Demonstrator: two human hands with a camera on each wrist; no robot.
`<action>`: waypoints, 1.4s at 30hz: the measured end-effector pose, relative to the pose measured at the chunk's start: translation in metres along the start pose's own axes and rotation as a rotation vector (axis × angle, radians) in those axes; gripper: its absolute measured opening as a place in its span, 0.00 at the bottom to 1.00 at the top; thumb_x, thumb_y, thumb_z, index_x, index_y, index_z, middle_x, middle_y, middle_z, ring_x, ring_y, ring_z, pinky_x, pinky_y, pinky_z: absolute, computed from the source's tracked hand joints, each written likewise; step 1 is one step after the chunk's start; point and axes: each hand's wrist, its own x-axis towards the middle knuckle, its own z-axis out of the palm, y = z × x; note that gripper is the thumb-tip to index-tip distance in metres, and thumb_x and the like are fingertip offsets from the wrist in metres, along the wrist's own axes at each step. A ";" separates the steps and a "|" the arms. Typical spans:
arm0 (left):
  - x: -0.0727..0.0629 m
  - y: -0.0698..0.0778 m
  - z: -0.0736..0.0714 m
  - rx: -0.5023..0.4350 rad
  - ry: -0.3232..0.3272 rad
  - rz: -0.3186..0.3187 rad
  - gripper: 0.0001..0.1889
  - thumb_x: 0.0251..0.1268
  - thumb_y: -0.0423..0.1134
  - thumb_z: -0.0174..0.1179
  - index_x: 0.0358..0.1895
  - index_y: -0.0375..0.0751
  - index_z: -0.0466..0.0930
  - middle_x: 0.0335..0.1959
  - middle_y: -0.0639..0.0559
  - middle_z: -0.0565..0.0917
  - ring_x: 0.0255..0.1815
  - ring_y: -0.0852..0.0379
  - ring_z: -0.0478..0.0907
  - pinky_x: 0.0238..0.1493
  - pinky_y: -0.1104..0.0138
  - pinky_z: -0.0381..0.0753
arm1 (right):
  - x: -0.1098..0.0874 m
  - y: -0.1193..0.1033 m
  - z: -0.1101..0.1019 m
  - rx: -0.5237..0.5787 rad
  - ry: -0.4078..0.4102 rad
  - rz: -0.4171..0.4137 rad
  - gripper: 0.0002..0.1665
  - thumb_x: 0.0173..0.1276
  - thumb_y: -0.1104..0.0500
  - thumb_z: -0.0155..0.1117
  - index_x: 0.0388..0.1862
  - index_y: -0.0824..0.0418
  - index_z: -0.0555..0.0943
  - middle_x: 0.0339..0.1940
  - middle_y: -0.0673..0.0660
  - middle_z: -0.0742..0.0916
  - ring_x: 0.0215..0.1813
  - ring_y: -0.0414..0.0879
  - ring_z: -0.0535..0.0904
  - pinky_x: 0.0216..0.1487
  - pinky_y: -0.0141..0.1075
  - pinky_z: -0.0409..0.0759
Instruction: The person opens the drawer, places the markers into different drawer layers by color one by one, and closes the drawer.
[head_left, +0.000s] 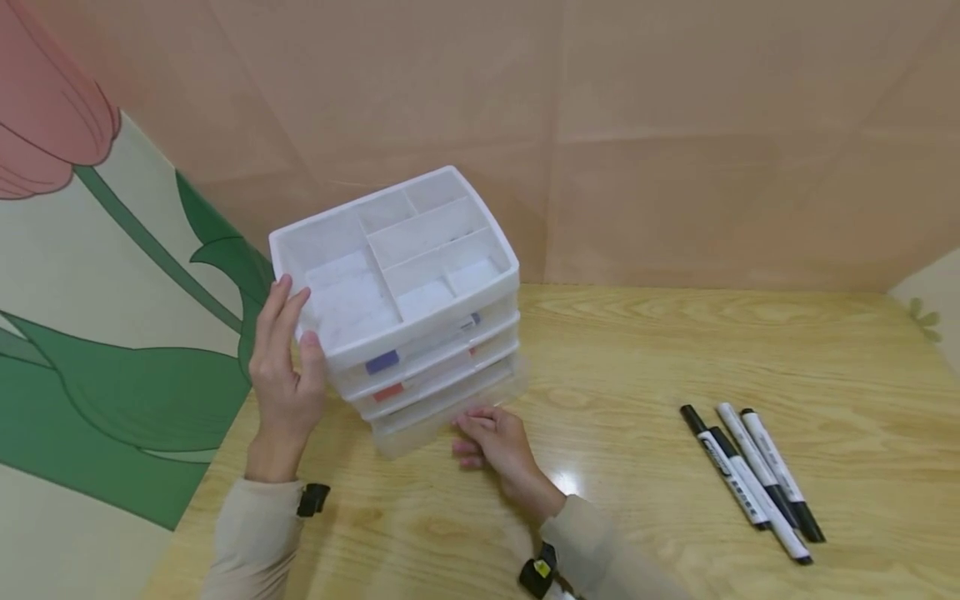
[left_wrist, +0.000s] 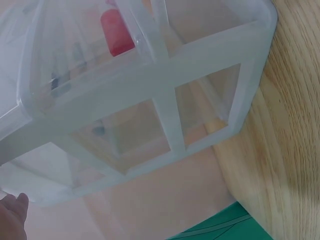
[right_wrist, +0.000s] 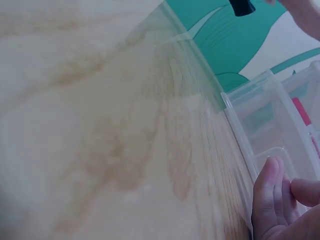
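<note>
A white drawer organizer with a divided top tray and clear drawers stands on the table, turned at an angle. My left hand rests its fairly straight fingers against the organizer's left side, thumb by the front corner. At the front, my right hand pinches the lip of the bottom drawer, which sticks out a little. A blue-capped marker shows in the upper drawer. Below it, a red-capped marker lies in the middle drawer. The left wrist view shows the organizer's open-framed side.
Several black-and-white markers lie together on the wooden table at the right. A pinkish-brown covering rises behind the table. A panel with a green leaf print borders the left.
</note>
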 end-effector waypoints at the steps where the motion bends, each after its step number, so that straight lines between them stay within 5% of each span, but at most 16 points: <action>1: 0.000 0.000 0.000 0.000 0.001 -0.001 0.23 0.64 0.38 0.47 0.59 0.30 0.78 0.67 0.38 0.75 0.72 0.42 0.69 0.72 0.58 0.67 | -0.001 0.000 -0.001 -0.008 -0.002 0.005 0.16 0.71 0.64 0.60 0.53 0.73 0.73 0.51 0.67 0.88 0.26 0.37 0.85 0.28 0.31 0.84; 17: -0.001 0.000 0.000 0.009 0.000 -0.023 0.24 0.64 0.39 0.46 0.60 0.31 0.77 0.68 0.39 0.75 0.72 0.43 0.69 0.70 0.51 0.69 | -0.017 0.008 -0.014 -0.026 -0.039 0.025 0.18 0.72 0.63 0.58 0.55 0.73 0.71 0.51 0.65 0.88 0.26 0.36 0.85 0.27 0.28 0.83; 42: 0.001 0.000 0.004 -0.024 0.040 -0.034 0.24 0.63 0.38 0.47 0.58 0.31 0.79 0.67 0.39 0.76 0.71 0.43 0.70 0.71 0.58 0.68 | -0.034 0.009 -0.023 -0.018 -0.061 0.039 0.20 0.73 0.61 0.57 0.57 0.72 0.70 0.51 0.62 0.88 0.29 0.37 0.85 0.29 0.28 0.83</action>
